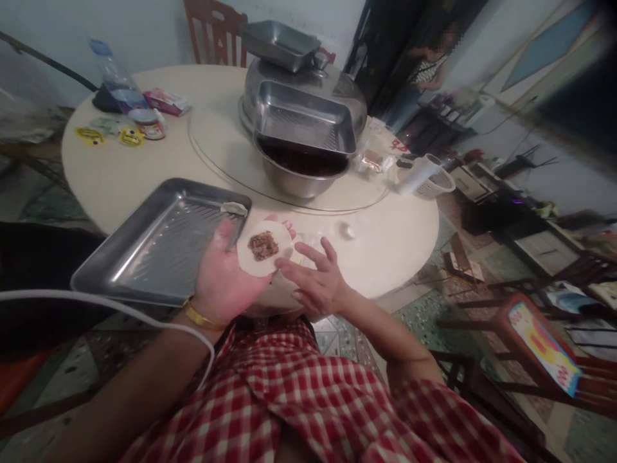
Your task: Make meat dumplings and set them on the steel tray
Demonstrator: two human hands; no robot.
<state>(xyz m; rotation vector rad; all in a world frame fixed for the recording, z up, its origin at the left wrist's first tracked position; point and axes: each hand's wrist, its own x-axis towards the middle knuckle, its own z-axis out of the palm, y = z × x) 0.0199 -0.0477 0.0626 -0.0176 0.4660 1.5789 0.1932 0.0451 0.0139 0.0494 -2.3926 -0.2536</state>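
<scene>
My left hand point(224, 276) lies palm up at the table's near edge and cradles a round white dumpling wrapper point(245, 257) with a lump of brown minced filling point(263, 245) in its middle. My right hand point(315, 280) hovers just right of the wrapper, fingers spread, fingertips touching or nearly touching its edge. A steel tray point(159, 244) sits to the left of my left hand, with one folded dumpling point(234, 208) in its far right corner.
A steel bowl of dark filling point(301, 168) sits on the glass turntable, with steel trays and a domed lid stacked behind. A water bottle point(116, 77), packets and a white basket point(434, 183) stand round the round table. A person stands far back right.
</scene>
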